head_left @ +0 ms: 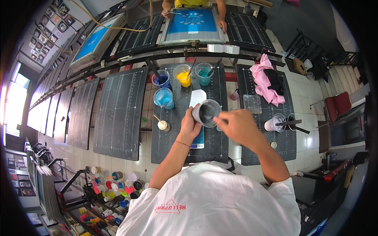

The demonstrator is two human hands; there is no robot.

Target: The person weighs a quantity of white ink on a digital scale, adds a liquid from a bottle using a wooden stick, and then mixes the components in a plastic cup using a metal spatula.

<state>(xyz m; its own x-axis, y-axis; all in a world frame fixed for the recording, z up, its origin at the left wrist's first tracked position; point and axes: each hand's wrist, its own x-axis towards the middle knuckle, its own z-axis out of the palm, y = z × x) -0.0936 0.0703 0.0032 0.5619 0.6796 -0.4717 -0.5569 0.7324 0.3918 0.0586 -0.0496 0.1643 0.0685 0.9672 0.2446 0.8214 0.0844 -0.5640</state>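
The clear plastic cup with dark ink inside (206,112) is tilted toward the person and held above the middle dark gridded worktop (212,84). The left hand (189,125) is wrapped around its side, fingers clamped on the wall. The right hand (235,125) is blurred just beside the rim, fingers bunched together; whether it grips a stirring tool I cannot tell.

Tipped this far, the cup could spill dark ink onto the worktop or the white paper sheet (197,96) behind it if the stirring gets rough, and a squeeze from the left hand could buckle the thin wall.

Beyond it stand four ink cups: one deep blue (161,80), one yellow (183,75), one teal (204,74) and one light blue (163,98), three of them with sticks. A small cream bottle with a stick (163,125) sits at the left. On the right worktop lie one pink cloth bundle (267,80), one clear square lid (252,104) and two more cups (281,122). Another person's hands work at one blue printing screen (193,23) at the top.
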